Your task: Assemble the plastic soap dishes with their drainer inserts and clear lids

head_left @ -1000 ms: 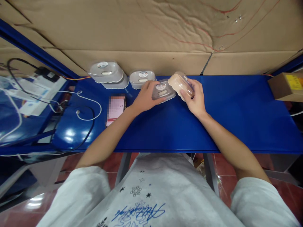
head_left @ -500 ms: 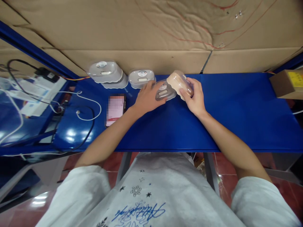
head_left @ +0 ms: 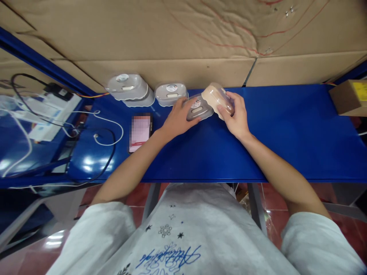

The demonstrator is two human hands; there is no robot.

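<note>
My left hand (head_left: 178, 119) is curled around one side of a grey oval case (head_left: 201, 109) under a clear plastic cover with a round label, low over the blue table. In my right hand (head_left: 237, 117), fingers and thumb grip a clear plastic-covered oval pack (head_left: 217, 98), tilted, with a beige side showing. The pack's lower left edge overlaps the grey case or touches it; I cannot tell which. Just left of my left hand's fingertips stands another grey oval case (head_left: 171, 95), also clear-covered and labelled.
Stacked grey cases (head_left: 129, 89) stand at the back left. A phone (head_left: 140, 131) lies nearer me. White power strips (head_left: 53, 118) and tangled cables (head_left: 113, 143) occupy the left. A cardboard box (head_left: 348, 99) stands at the right end. Brown board (head_left: 143, 42) backs the blue table (head_left: 292, 133).
Both hands keep their grips and hardly move. The camera view has shifted slightly, and the grey case under my left hand sits a touch further left.
</note>
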